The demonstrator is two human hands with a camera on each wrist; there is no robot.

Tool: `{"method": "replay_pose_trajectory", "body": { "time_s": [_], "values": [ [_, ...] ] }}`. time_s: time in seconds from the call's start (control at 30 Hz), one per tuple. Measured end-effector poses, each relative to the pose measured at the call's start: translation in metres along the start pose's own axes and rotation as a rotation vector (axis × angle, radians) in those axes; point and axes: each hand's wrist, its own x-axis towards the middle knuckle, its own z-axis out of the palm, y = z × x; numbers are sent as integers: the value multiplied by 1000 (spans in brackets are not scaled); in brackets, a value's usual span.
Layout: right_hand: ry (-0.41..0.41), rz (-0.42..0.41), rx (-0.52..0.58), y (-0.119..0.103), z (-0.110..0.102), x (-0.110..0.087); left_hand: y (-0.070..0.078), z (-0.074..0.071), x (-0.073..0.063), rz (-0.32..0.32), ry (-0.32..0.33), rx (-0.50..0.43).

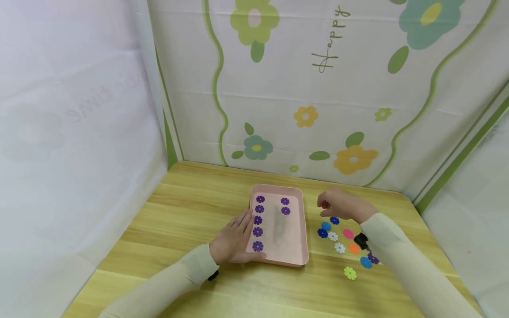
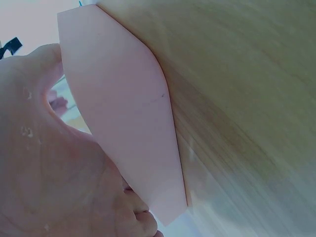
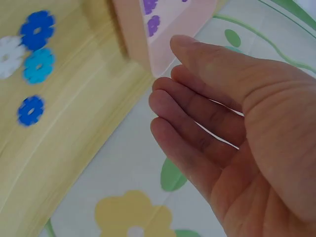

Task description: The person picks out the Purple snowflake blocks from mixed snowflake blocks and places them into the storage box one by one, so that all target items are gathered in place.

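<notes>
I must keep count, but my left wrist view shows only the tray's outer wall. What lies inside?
Observer: Seven purple flower pieces in the pink tray: five in a column along its left side, two in a second column on the right.

Operator: Is the right hand holding anything?

Observer: Nothing visible; the right wrist view shows no piece between its thumb and fingers.

Operator: Any purple piece outside?

Observer: Yes, one purple piece lies on the table, right beside a lighter blue one.
</notes>
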Motion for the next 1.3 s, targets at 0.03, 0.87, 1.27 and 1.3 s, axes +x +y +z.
{"method": "replay_pose_trajectory", "body": {
  "time_s": [0.03, 0.87, 1.27, 1.3],
  "values": [
    [-5, -7, 2, 1, -1, -7, 0, 0, 0, 1, -1, 1],
    [-85, 225, 88, 70, 47, -119, -1, 1, -1, 23, 27, -3],
    [-8, 278, 113, 94, 78, -129, 0, 0, 0, 24, 32, -7],
    [2, 276, 119, 95, 80, -129, 0, 0, 0, 23, 31, -9]
  ]
}}
